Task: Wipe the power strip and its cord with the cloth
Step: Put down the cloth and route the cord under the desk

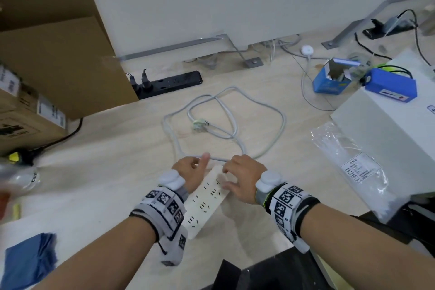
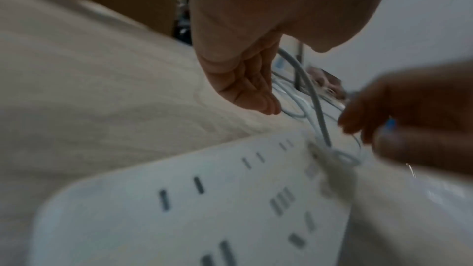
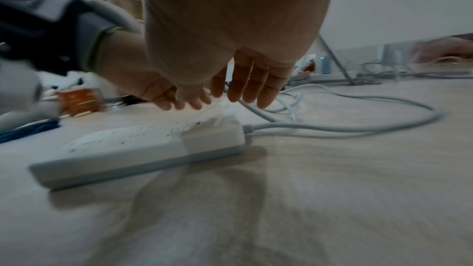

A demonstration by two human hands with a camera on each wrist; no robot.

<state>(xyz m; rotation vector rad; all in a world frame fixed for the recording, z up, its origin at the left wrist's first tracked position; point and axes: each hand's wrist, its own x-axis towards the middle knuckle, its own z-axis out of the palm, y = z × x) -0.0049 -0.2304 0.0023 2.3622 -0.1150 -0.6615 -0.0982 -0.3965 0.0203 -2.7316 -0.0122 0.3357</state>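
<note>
The white power strip lies flat on the light wooden table between both hands. Its grey cord loops beyond it, and the plug lies inside the loop. My left hand hovers at the strip's far left corner with straight fingers, holding nothing. My right hand hangs over the cord end of the strip, fingers straight and empty. The blue cloth lies folded at the near left, away from both hands.
Cardboard boxes stand at the left, with a black power strip behind them. A blue carton, a grey case and a plastic bag crowd the right. A clear bottle lies at the left edge.
</note>
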